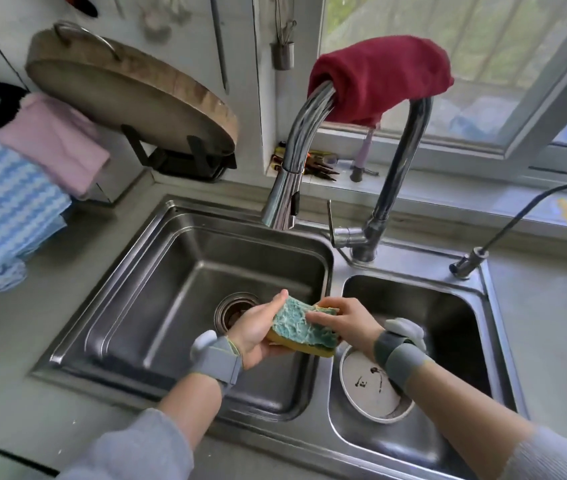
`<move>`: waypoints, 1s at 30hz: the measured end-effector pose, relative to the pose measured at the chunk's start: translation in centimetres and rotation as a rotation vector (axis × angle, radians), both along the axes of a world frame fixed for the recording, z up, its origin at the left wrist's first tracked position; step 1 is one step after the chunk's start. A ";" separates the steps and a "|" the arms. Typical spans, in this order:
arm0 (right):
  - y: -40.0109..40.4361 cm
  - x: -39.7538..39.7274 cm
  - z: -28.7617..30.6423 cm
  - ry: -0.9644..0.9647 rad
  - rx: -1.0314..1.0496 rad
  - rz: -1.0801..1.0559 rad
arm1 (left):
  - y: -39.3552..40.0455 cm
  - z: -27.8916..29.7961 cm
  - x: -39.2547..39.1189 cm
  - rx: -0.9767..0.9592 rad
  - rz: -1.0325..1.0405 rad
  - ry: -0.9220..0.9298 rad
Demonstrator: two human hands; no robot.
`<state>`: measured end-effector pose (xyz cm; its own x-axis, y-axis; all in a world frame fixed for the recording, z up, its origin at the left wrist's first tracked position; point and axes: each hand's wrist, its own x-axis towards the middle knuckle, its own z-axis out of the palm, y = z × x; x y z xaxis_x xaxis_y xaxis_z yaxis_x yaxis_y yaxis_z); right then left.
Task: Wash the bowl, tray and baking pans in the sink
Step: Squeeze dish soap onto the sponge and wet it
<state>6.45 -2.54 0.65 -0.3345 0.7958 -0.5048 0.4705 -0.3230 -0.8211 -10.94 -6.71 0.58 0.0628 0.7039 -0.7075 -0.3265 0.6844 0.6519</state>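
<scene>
A yellow sponge with a worn green scouring face lies between both hands above the divider of a double steel sink. My left hand cups it from below and the left. My right hand pinches its right end with fingers on the green face. A white bowl with dark marks on it sits in the small right basin, partly hidden under my right wrist. The large left basin holds nothing but its drain. No tray or baking pan shows.
The faucet spout hangs over the back of the left basin, a dark red cloth draped on its arch; no water runs. A round wooden board leans on a rack at the back left. Cloths hang left. A thin second tap stands right.
</scene>
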 end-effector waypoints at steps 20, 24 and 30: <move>12.8 -3.9 0.6 -0.487 0.356 -0.025 | 1.4 -2.3 -3.9 -0.037 0.079 0.024; 12.9 -4.1 0.2 -0.620 0.372 0.142 | 1.5 -2.0 -3.9 -0.029 0.078 0.021; 10.4 -3.4 0.3 -0.548 0.526 0.200 | 1.3 -1.4 -3.8 -0.036 0.113 -0.013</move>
